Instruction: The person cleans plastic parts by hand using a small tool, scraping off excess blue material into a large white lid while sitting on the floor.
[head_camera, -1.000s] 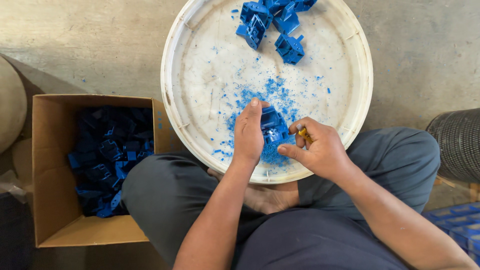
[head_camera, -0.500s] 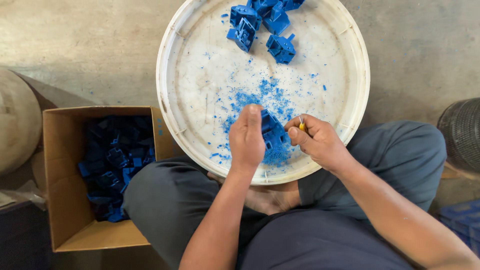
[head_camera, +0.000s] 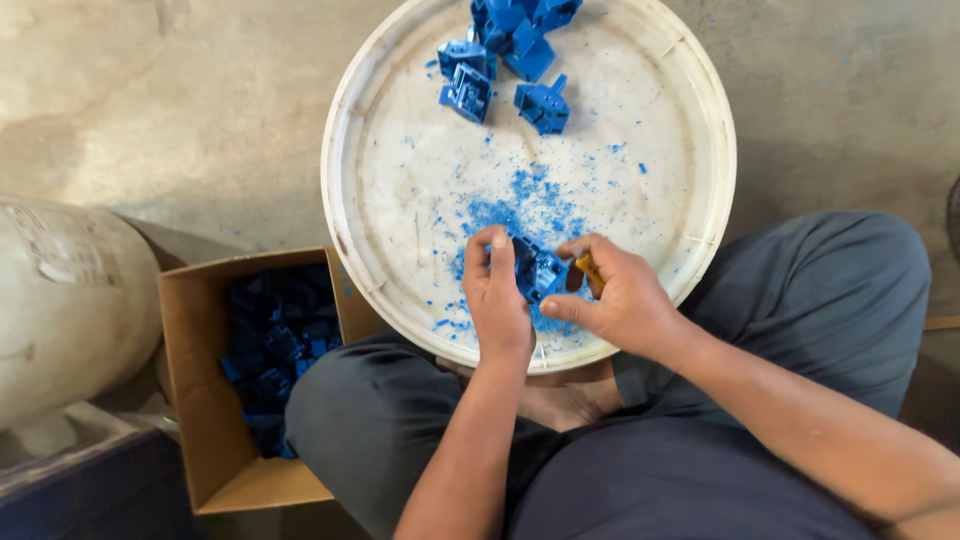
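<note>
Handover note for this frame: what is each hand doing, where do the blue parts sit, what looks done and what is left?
Left hand grips a blue plastic part over the white round tray.
Right hand holds a small yellow-handled tool against that part.
Blue shavings lie scattered on the tray.
Done, it seems: the cardboard box at the left holds many blue parts.
Left: a small pile of blue parts at the tray's far edge.

my left hand (head_camera: 497, 300) grips a blue plastic part (head_camera: 537, 272) over the white round tray (head_camera: 400, 200), and my right hand (head_camera: 615, 300) holds a small yellow-handled tool (head_camera: 589, 267) against it. blue shavings (head_camera: 530, 200) lie scattered on the tray, more blue parts (head_camera: 505, 50) sit at its far edge, and a cardboard box (head_camera: 200, 420) of parts stands by my left knee.
</note>
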